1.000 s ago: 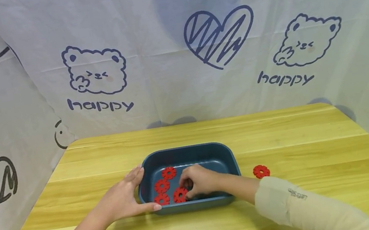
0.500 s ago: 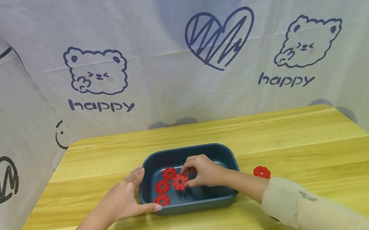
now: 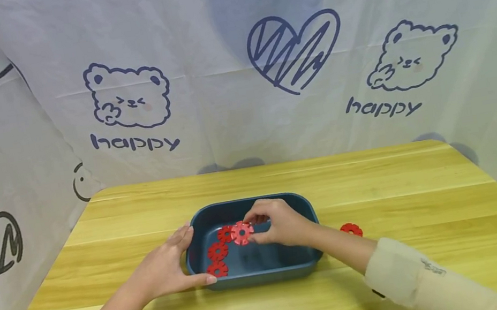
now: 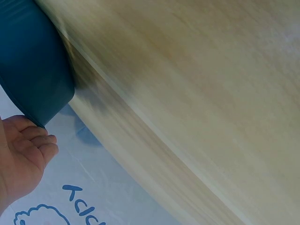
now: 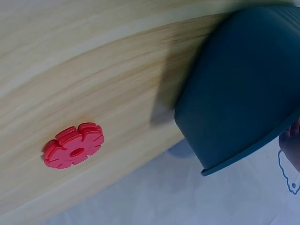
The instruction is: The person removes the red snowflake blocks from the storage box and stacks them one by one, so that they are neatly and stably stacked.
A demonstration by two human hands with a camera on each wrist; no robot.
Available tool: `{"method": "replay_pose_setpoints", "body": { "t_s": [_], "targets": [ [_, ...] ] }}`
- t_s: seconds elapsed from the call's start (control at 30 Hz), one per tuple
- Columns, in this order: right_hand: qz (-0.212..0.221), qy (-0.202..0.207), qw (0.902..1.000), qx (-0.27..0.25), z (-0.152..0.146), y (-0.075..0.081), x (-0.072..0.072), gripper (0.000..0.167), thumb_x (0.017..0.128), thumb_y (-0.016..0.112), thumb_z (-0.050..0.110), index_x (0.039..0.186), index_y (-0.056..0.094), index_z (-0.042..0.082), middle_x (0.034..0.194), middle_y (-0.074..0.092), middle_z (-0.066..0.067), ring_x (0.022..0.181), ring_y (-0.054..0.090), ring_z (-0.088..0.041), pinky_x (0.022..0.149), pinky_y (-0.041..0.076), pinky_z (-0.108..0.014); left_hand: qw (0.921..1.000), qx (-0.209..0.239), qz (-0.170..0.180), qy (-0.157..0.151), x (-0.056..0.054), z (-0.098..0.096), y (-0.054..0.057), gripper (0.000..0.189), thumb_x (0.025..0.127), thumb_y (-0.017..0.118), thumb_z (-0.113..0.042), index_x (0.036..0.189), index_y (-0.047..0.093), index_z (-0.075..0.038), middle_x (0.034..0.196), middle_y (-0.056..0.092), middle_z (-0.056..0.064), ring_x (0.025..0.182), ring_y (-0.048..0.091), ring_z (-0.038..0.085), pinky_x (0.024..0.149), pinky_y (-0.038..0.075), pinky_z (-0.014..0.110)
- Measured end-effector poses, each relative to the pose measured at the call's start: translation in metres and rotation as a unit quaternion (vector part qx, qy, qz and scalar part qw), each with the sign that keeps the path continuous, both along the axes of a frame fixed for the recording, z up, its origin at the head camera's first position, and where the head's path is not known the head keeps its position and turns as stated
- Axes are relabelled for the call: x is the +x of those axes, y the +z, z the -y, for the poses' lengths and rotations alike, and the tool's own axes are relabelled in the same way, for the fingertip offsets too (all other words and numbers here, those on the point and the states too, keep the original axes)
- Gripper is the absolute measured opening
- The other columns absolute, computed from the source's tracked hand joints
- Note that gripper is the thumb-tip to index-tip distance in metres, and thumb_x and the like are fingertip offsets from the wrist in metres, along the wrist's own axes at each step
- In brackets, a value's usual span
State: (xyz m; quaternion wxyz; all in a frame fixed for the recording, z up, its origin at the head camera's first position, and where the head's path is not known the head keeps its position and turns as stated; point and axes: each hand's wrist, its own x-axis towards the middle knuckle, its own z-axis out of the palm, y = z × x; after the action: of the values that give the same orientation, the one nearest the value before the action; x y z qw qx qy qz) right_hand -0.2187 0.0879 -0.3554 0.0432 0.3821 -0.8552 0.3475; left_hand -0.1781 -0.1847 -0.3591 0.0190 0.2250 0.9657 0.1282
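In the head view my right hand pinches a red notched snowflake disc by its right edge, above the floor of a dark blue plastic tub. Three more red discs lie in the tub's left part, the rearmost partly covered by the held one. My left hand grips the tub's left end, thumb along the front rim and fingers at the side. In the left wrist view its fingers bend at the rim. The right wrist view shows only a bit of the right hand, at its right edge.
Right of the tub, on the wooden table, lies a stack of red discs, partly behind the right forearm in the head view. A white cloth printed with bears and hearts hangs behind the table and along its sides.
My right hand has lifted the red snowflake disc from the tub's floor and moved it up and slightly back. The left hand and the tub have stayed in place.
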Motion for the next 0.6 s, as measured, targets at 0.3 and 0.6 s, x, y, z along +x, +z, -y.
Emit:
{"method": "replay_pose_setpoints", "body": {
  "t_s": [0.3,0.6],
  "targets": [
    [-0.04,-0.008,0.9983,-0.042,-0.012,0.002,0.002,0.025,0.075,0.076,0.012,0.098,0.068,0.005,0.089,0.064,-0.004,0.079,0.058,-0.014,0.072,0.051,-0.021,1.0,0.004,-0.005,0.002,-0.001,0.0,-0.004,0.111,0.066,0.062,-0.073,0.141,0.034,0.005,0.149,0.029,0.021,0.131,0.037,0.045,0.092,0.044,0.057],
    [-0.094,-0.022,0.9912,-0.09,-0.025,0.0,0.001,0.028,0.072,0.078,0.008,0.097,0.068,0.001,0.088,0.065,-0.007,0.078,0.06,-0.019,0.07,0.053,-0.027,1.0,0.003,-0.004,0.004,0.0,0.001,-0.005,0.111,0.066,0.062,-0.073,0.141,0.034,0.005,0.149,0.029,0.021,0.132,0.036,0.044,0.093,0.044,0.057]
  ]
}}
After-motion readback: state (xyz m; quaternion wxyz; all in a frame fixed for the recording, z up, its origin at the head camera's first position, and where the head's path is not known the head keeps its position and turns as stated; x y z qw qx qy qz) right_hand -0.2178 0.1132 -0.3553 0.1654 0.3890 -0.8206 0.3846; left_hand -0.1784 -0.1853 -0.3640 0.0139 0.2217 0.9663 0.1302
